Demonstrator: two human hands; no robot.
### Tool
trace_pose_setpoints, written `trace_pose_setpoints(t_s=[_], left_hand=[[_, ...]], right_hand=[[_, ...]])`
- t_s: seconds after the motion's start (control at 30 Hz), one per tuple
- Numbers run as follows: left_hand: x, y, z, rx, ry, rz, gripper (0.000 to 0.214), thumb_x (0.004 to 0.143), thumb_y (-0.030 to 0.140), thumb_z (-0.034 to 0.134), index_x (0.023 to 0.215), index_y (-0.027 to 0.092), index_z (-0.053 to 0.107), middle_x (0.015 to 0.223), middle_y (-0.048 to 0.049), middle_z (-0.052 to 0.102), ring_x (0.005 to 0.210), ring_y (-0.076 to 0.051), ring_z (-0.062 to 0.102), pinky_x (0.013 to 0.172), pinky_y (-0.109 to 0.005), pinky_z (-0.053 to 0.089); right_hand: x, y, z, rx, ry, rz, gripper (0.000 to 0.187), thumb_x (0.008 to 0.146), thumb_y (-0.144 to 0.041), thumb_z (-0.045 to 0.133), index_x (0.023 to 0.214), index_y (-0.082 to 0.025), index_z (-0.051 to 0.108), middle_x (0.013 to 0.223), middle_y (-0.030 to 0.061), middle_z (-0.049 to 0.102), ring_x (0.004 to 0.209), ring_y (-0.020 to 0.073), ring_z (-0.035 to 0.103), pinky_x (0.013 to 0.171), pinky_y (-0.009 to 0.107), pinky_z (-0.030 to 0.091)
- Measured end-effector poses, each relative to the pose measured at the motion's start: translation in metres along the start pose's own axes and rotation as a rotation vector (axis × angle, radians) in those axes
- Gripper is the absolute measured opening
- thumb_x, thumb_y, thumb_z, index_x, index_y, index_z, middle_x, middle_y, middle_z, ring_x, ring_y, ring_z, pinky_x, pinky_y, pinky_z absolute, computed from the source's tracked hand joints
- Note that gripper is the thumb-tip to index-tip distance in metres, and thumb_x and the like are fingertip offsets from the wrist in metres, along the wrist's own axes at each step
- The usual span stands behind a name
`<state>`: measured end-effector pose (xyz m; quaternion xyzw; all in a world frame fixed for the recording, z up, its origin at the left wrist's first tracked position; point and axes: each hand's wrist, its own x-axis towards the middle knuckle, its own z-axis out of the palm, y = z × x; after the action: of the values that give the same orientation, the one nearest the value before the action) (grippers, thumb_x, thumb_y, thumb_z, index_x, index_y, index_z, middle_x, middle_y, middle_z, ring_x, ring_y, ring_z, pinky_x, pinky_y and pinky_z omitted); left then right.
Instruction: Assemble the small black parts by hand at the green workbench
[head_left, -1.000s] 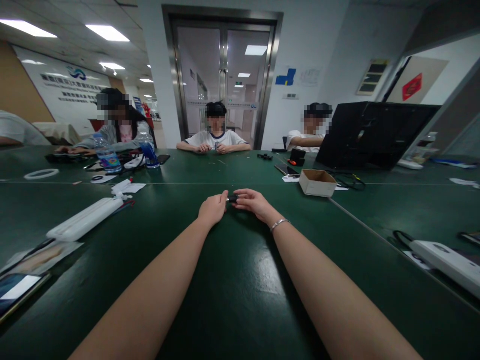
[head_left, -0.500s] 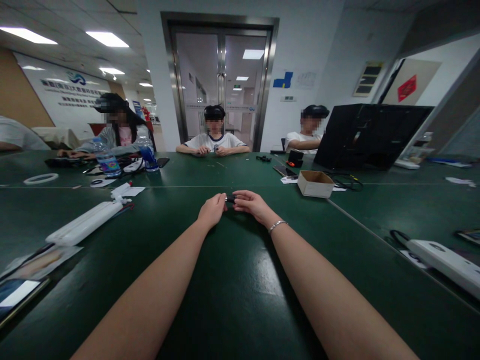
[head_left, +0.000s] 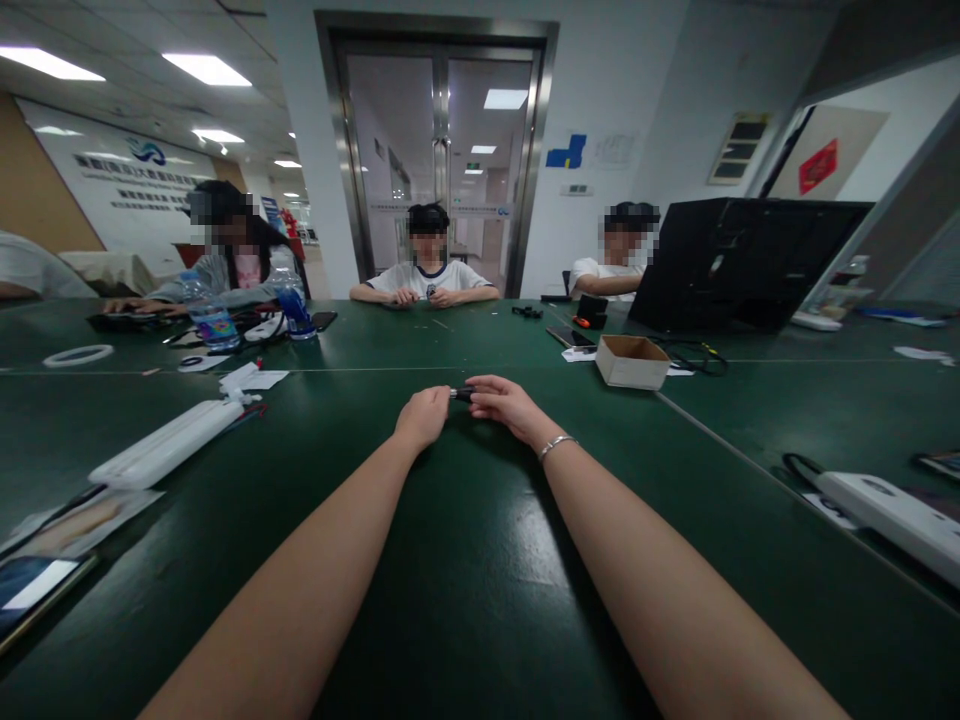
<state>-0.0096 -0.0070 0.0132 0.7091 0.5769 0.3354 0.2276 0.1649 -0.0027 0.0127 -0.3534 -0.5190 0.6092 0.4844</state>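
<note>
The small piece [head_left: 463, 394] I hold is black, my tabletop [head_left: 480, 600] a glossy dark green, my bracelet [head_left: 557, 443] silver, the box [head_left: 632, 361] pale brown, the long case [head_left: 166, 443] white.

Green table [head_left: 465, 600] carries a cardboard box [head_left: 632, 362], water bottle [head_left: 211, 318], white case [head_left: 166, 448].

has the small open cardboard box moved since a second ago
No, the small open cardboard box stays put at the green table's seam.

Both forearms [head_left: 330, 560] are bare down to the frame's edge at 6 o'clock. 1 thin silver bracelet [head_left: 557, 445] circles the wrist behind the right hand [head_left: 502, 403].
</note>
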Motion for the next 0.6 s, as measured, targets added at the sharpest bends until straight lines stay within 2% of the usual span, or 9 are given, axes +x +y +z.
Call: trace_pose_setpoints(t_s=[0.2, 0.37, 0.6], left_hand=[[0.005, -0.009, 0.003, -0.087, -0.025, -0.021, 0.065, 0.088, 0.059, 0.015, 0.055, 0.019, 0.053, 0.061, -0.0054, 0.06, 0.059, -0.019, 0.055, 0.062, -0.029, 0.037], [0.007, -0.01, 0.004, -0.061, -0.027, -0.031, 0.071, 0.087, 0.063, 0.01, 0.051, 0.019, 0.052, 0.059, -0.0062, 0.061, 0.06, -0.02, 0.056, 0.064, -0.031, 0.038], [0.004, -0.006, 0.003, -0.076, 0.064, -0.027, 0.06, 0.088, 0.062, 0.021, 0.066, 0.02, 0.058, 0.064, -0.0044, 0.062, 0.06, -0.019, 0.056, 0.059, -0.029, 0.037]], right_hand=[[0.0, -0.001, 0.0, -0.003, -0.013, 0.005, 0.023, 0.079, 0.0, 0.063, 0.096, -0.014, 0.065, 0.085, 0.0034, 0.065, 0.062, 0.0085, 0.064, 0.06, 0.017, 0.057], [0.0, 0.0, 0.0, 0.0, -0.015, -0.008, 0.025, 0.076, 0.001, 0.065, 0.096, -0.014, 0.065, 0.084, 0.0028, 0.065, 0.063, 0.0087, 0.063, 0.06, 0.016, 0.057], [-0.001, -0.001, 0.0, 0.007, 0.0, -0.016, 0.027, 0.074, 0.001, 0.065, 0.095, -0.015, 0.066, 0.091, 0.0037, 0.065, 0.063, 0.0083, 0.063, 0.059, 0.016, 0.057]])
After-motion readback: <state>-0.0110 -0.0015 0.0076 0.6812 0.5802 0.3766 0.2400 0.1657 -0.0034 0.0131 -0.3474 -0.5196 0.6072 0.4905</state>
